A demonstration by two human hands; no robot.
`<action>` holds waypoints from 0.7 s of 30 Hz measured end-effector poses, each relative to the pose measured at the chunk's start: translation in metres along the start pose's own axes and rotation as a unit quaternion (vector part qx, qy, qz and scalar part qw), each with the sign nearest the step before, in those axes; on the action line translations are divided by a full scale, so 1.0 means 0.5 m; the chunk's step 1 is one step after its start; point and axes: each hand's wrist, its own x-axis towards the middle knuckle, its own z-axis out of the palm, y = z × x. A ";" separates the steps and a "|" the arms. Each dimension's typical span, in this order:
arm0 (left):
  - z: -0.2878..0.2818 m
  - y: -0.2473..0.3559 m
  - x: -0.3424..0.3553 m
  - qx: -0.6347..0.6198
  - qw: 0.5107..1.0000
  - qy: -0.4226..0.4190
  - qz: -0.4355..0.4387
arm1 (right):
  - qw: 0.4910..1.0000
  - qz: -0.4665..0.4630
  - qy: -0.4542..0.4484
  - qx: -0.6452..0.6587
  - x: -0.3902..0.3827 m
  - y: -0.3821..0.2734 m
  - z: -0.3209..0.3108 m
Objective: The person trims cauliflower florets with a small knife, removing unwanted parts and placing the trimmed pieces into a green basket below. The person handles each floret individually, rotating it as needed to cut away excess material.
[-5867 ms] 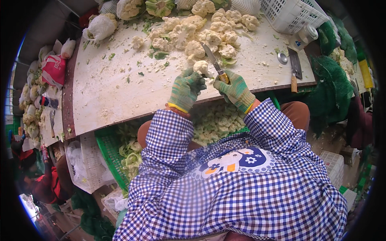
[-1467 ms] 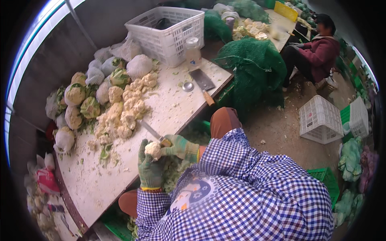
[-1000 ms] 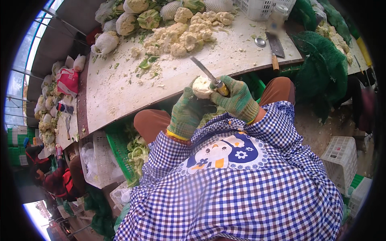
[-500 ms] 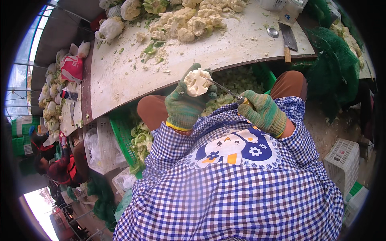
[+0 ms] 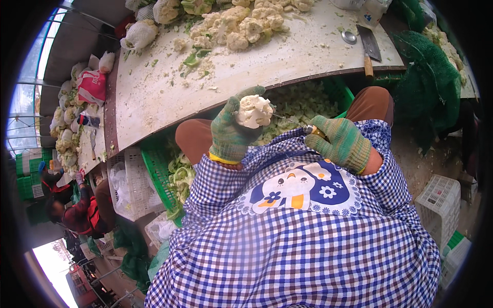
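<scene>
My left hand, in a green striped knit glove, is closed around a cream cauliflower piece above my lap. In a matching glove, my right hand grips the wooden handle of a small knife. Its thin blade points left toward the cauliflower; the tip is close to the piece's right side, and I cannot tell whether it touches. Below the hands, a green crate between my knees holds many small florets.
A white table carries a cauliflower heap, a cleaver and a round metal lid. Another green crate with leaves stands left of my knee. Green netting hangs at right. A co-worker sits far left.
The cauliflower piece has been turned in my left hand, showing a different side. The right hand with the knife has barely moved.
</scene>
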 end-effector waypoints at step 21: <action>0.002 0.005 0.012 0.154 0.986 -0.005 -0.056 | 0.992 0.055 -0.082 0.082 0.005 0.052 0.065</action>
